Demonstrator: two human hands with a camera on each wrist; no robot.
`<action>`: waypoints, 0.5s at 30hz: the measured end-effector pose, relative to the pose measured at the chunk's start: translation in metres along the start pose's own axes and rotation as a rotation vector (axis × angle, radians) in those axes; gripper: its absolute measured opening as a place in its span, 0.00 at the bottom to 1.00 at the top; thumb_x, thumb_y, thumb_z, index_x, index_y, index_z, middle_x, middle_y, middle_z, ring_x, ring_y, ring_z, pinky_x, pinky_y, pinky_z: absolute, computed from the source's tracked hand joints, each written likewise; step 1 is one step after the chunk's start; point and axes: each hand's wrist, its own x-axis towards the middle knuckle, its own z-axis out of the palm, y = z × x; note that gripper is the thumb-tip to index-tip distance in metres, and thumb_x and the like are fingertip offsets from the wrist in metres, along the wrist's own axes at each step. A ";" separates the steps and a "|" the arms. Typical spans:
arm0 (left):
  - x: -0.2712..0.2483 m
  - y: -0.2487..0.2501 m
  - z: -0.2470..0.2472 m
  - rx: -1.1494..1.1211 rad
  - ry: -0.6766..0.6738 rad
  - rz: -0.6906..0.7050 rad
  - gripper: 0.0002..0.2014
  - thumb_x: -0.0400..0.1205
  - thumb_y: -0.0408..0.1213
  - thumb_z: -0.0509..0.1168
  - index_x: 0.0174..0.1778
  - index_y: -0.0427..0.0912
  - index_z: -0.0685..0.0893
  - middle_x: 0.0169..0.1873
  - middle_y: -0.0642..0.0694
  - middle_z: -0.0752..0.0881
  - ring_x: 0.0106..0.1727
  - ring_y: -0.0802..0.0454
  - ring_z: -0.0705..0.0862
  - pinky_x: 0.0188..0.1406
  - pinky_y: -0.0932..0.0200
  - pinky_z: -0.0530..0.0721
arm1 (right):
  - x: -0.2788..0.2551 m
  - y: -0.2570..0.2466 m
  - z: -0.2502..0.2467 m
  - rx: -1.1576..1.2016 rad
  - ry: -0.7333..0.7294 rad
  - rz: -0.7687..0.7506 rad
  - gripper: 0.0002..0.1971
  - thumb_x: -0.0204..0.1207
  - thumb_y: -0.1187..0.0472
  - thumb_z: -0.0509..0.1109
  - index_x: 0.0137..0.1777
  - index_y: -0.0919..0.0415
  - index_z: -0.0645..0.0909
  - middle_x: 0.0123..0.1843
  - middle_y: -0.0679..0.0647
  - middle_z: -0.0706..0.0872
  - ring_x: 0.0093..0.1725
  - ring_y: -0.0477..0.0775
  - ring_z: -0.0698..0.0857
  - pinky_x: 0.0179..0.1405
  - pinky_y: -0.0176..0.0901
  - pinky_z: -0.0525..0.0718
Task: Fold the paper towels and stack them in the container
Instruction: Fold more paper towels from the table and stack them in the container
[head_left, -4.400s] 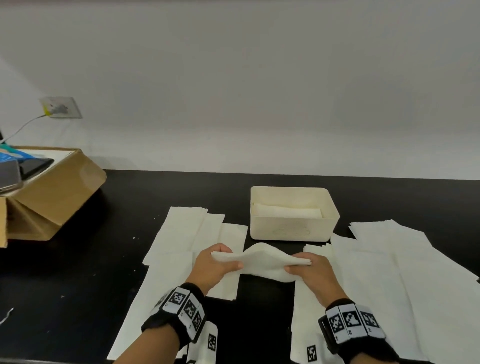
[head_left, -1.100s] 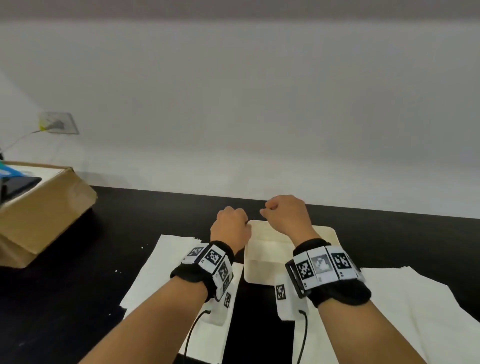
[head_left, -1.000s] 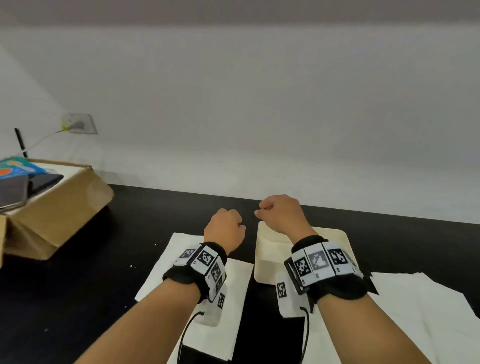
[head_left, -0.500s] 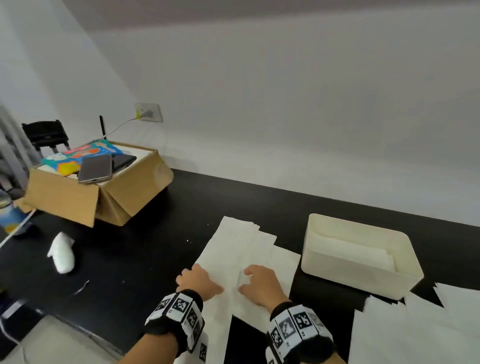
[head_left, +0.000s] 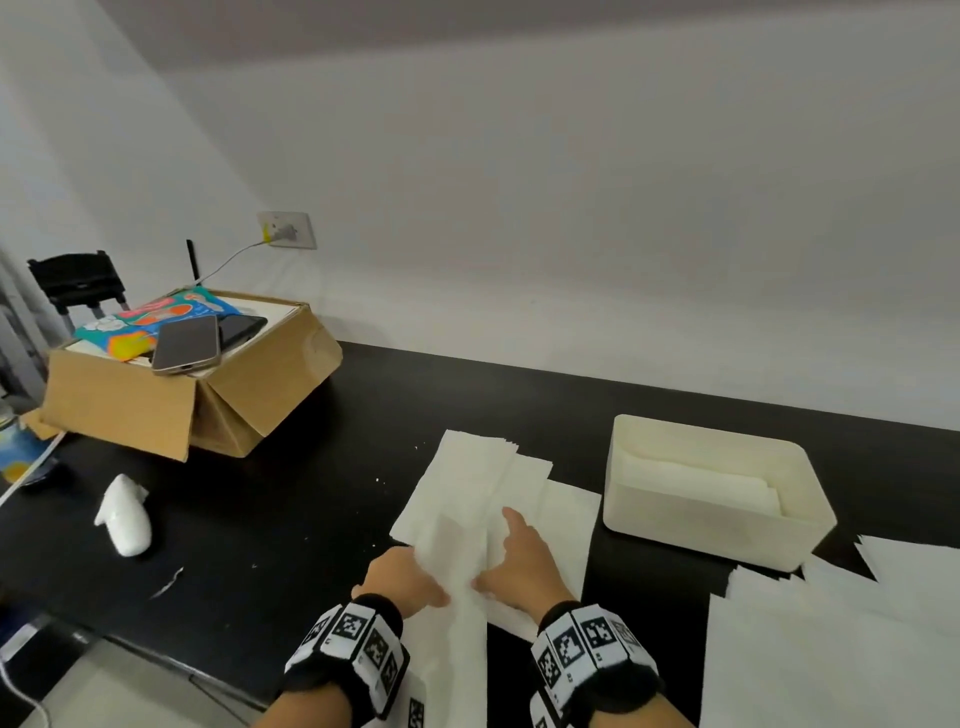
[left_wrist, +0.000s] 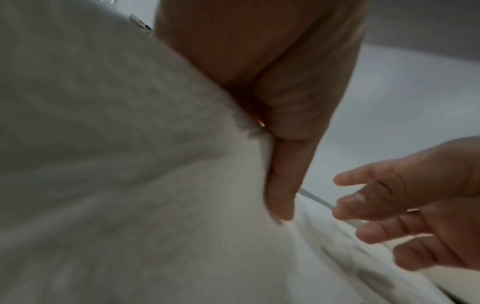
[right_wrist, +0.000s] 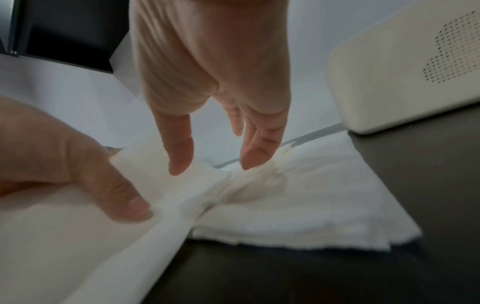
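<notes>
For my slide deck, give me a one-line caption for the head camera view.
Left hand lifts a paper towel off the pile beside the container; right hand steadies it.

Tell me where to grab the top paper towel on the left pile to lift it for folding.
Pinch the top paper towel by its near left edge, where the left hand already lifts it. Come from the left; that edge is raised off the pile. The right hand lies open on the sheets beside it.

A plain indoor workroom, perhaps an office: a black counter (head_left: 322, 499) against a bare white wall, a wall socket (head_left: 287, 230) with a plugged cable, and a cardboard box (head_left: 182, 384) holding phones at far left.
</notes>
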 end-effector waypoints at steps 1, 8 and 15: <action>-0.003 0.002 -0.002 -0.019 -0.013 0.060 0.15 0.69 0.38 0.75 0.49 0.45 0.81 0.48 0.48 0.83 0.55 0.48 0.82 0.60 0.55 0.80 | -0.001 -0.001 -0.007 -0.030 0.027 -0.032 0.48 0.68 0.61 0.78 0.82 0.52 0.52 0.76 0.55 0.68 0.77 0.57 0.66 0.76 0.48 0.69; -0.027 0.041 -0.014 0.030 -0.095 0.395 0.17 0.71 0.40 0.75 0.55 0.44 0.86 0.52 0.48 0.86 0.53 0.52 0.83 0.49 0.63 0.81 | -0.026 0.003 -0.079 -0.031 -0.062 -0.193 0.06 0.67 0.60 0.79 0.38 0.54 0.83 0.38 0.48 0.82 0.41 0.46 0.80 0.41 0.34 0.74; -0.037 0.058 0.003 -0.087 -0.195 0.439 0.09 0.74 0.40 0.73 0.49 0.44 0.87 0.47 0.49 0.86 0.50 0.52 0.84 0.42 0.69 0.79 | -0.066 0.078 -0.134 0.454 0.219 -0.073 0.06 0.69 0.68 0.77 0.41 0.56 0.86 0.45 0.53 0.90 0.47 0.53 0.87 0.50 0.40 0.84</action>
